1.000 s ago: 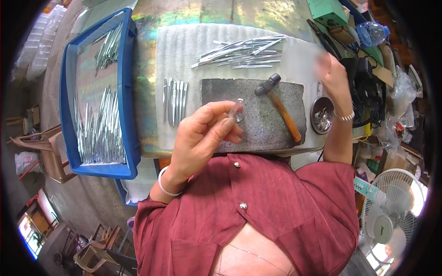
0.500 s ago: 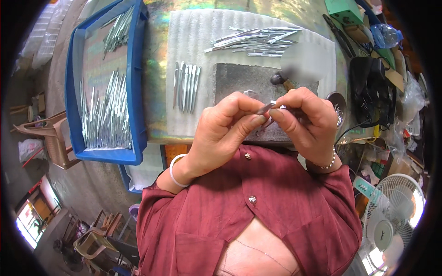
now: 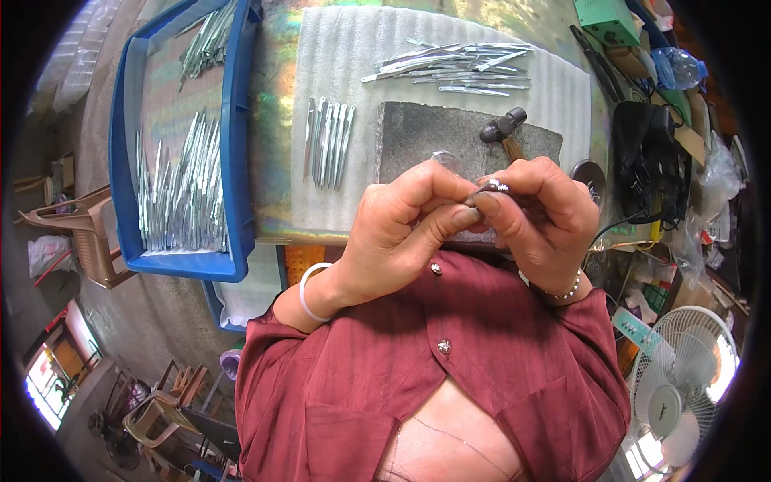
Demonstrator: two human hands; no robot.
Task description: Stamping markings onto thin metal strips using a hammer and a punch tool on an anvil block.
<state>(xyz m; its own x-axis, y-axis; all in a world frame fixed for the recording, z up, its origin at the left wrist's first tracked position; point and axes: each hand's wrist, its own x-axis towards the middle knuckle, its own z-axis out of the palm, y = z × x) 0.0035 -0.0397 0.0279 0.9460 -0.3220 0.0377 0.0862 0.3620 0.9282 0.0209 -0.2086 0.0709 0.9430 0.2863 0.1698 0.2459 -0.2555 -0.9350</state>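
Note:
Both my hands meet over the near edge of a dark grey slab (image 3: 409, 132), thumbs and forefingers pinched close together. A small, shiny, ridged metal piece (image 3: 499, 185) shows at the fingertips of my right hand (image 3: 540, 210), which is closed on it. My left hand (image 3: 405, 229) is also closed in a pinch, its fingertips against the right ones; what lies between them is hidden. Just beyond the right hand, a ball-peen hammer (image 3: 503, 126) rests on the slab, its wooden handle partly covered by my fingers. A clear, rounded item (image 3: 444, 159) sits behind my left fingers.
Slim metal strips (image 3: 328, 145) lie in a row on white foam (image 3: 365, 32), with a loose pile (image 3: 458, 64) farther back. A blue tray (image 3: 238, 153) of more strips stands left. At right are a round dark dish (image 3: 589, 175), a black bag (image 3: 642, 157) and a fan (image 3: 679, 386).
My hands have shifted slightly right and the fingertips have drawn closer together. The metal piece has turned, showing its ridged part more plainly. The hammer head, blurred over before, is now visible.

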